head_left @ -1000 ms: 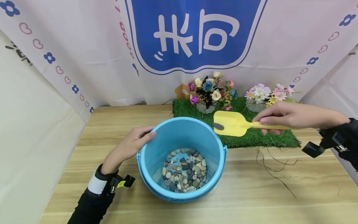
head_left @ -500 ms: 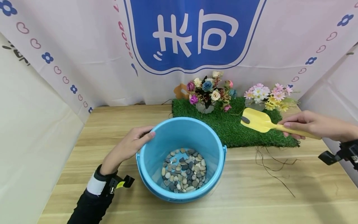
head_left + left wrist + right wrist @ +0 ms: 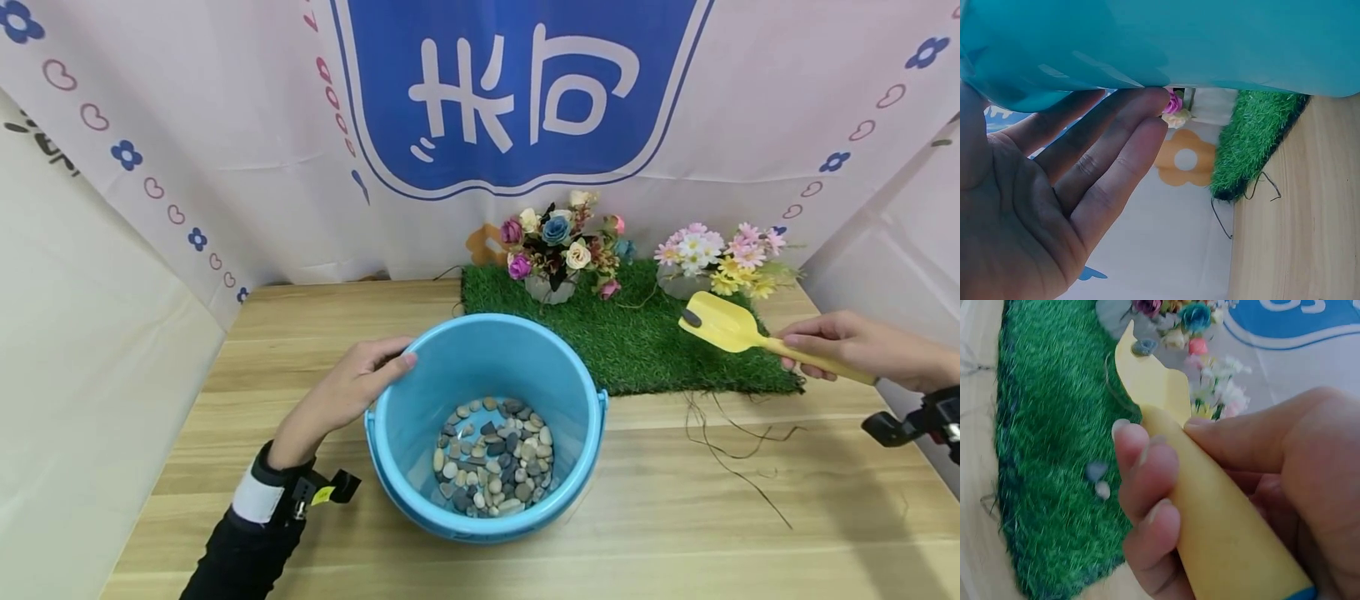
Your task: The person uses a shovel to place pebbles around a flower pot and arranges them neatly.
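My left hand grips the upper left rim of a blue bucket, thumb over the inside edge and fingers along the outside. In the left wrist view those fingers lie against the bucket's wall. Several grey, tan and white pebbles cover much of the bucket's bottom. Over at the right, my right hand holds a yellow toy shovel by its handle. One dark grey pebble rests near the tip of the blade, above the artificial grass mat.
Two small pots of artificial flowers, a mixed bouquet and a pink and white one, stand along the mat's back edge. Two small pebbles lie on the grass. Loose dark strands trail onto the wooden table. A printed cloth hangs behind.
My right hand has carried the shovel and its pebble rightward, from beside the bucket's rim to over the mat's right part, slowing lately. My left hand and the bucket have stayed put.
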The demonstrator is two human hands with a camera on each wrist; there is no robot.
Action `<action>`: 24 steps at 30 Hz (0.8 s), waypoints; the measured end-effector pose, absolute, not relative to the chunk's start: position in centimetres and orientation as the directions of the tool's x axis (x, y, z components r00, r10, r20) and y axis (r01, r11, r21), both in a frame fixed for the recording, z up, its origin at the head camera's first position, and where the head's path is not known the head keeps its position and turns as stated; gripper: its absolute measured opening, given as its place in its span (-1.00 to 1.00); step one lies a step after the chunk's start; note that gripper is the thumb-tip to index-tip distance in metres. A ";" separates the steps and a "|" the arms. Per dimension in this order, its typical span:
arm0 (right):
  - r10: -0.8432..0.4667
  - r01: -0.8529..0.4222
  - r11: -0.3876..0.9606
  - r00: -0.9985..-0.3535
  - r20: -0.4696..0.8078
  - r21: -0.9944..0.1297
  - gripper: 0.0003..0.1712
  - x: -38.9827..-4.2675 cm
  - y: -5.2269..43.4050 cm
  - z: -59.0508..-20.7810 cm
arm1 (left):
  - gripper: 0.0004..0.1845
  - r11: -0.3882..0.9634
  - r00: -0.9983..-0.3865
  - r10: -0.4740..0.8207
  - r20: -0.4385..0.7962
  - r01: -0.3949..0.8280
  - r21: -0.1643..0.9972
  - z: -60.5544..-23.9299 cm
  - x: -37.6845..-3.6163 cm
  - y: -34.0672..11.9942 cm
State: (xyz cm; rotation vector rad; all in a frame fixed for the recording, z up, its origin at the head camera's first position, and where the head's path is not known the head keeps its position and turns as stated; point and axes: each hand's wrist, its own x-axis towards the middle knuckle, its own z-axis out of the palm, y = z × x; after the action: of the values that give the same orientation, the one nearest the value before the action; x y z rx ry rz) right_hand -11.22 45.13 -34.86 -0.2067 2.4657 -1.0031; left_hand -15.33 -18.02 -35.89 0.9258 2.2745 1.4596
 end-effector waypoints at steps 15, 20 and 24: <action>-0.241 0.101 0.738 -0.884 -0.400 -0.667 -0.55 -10.8 46.5 -36.8 | -0.62 0.274 -0.751 0.651 0.109 0.367 0.889 -35.9 -15.3 -18.0; -0.209 0.117 0.754 -0.890 -0.405 -0.646 -0.55 -10.6 46.6 -37.0 | -0.63 0.272 -0.751 0.650 0.116 0.373 0.887 -36.0 -15.3 -18.0; -0.206 0.103 0.758 -0.899 -0.387 -0.644 -0.57 -10.6 46.5 -37.2 | -0.62 0.272 -0.753 0.649 0.111 0.366 0.890 -36.0 -15.3 -18.0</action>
State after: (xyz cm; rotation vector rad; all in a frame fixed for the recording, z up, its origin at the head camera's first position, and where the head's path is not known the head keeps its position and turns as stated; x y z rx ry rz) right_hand -10.56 46.54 -37.25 -0.0781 2.5151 -0.9564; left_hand -15.34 -18.01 -36.00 0.9332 2.2707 1.4728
